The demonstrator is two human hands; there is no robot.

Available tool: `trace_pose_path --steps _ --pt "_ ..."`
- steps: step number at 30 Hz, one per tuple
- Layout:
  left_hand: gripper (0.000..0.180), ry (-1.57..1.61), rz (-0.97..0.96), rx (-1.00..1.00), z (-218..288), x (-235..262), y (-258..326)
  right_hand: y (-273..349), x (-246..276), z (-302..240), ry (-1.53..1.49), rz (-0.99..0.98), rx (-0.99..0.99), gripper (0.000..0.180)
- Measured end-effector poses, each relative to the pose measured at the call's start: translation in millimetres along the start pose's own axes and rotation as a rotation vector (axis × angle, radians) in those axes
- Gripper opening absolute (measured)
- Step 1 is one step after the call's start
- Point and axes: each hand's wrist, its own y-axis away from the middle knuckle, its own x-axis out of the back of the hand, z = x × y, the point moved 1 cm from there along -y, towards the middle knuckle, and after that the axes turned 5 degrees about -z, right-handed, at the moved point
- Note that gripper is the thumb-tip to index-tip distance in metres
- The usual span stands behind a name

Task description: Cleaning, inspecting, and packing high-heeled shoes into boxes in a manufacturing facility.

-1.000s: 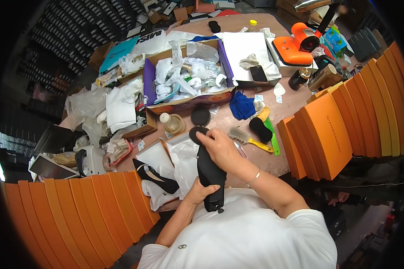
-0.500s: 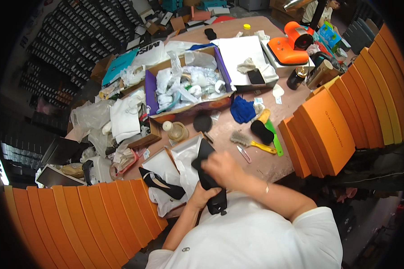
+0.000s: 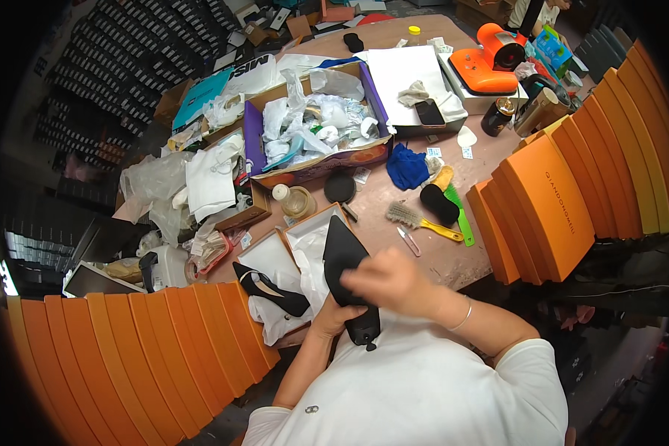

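Observation:
A black pointed-toe shoe (image 3: 343, 249) is held close to my chest, its toe pointing up and away and its broad dark underside showing. My left hand (image 3: 337, 316) grips it around the middle from the left. Over the shoe's right side is my right hand (image 3: 395, 281), bent at the fingers and smeared by motion; whether it holds anything is not visible. To the left, a second black pointed shoe (image 3: 279, 292) with a strap lies on white tissue in an open shoebox (image 3: 275, 253). The box's orange lid or tray with white paper (image 3: 310, 241) sits beside it.
Rows of orange shoeboxes (image 3: 149, 357) line the left, with more orange shoeboxes (image 3: 546, 208) at the right. On the table are a yellow-handled brush (image 3: 431, 224), a green comb-like strip (image 3: 464, 219), a glass jar (image 3: 297, 202), a blue cloth (image 3: 407, 166) and a purple box (image 3: 254, 141) of plastic wrappings.
My right hand has shifted slightly right and away from the shoe's middle, uncovering more of its underside. The left hand keeps its hold. The whole view has shifted a little.

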Motion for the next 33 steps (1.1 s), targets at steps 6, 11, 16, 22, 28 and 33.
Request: trace_pose_path --steps 6,11,16,22,28,33 --pt "0.051 -0.029 -0.115 -0.061 10.4 -4.0 1.4 10.2 16.4 57.5 0.304 0.07 -0.168 0.027" --pt "0.051 -0.058 -0.01 -0.008 5.4 -9.4 4.7 4.2 -15.4 6.3 0.165 -0.05 0.091 0.028" --pt "0.073 0.22 -0.087 -0.094 6.8 -3.7 9.3 81.2 -65.3 125.6 0.048 0.007 -0.555 0.027" --pt "0.09 0.334 -0.093 -0.002 15.1 12.1 1.9 122.8 -43.3 158.9 0.39 -0.079 -0.804 0.027" --pt "0.084 0.425 -0.094 -0.068 16.0 13.1 3.5 168.8 32.6 197.1 0.501 0.128 -1.053 0.022" --pt "0.104 0.37 -0.096 -0.025 21.5 21.4 -10.6 207.6 26.1 240.7 0.642 -0.003 -1.0 0.027"
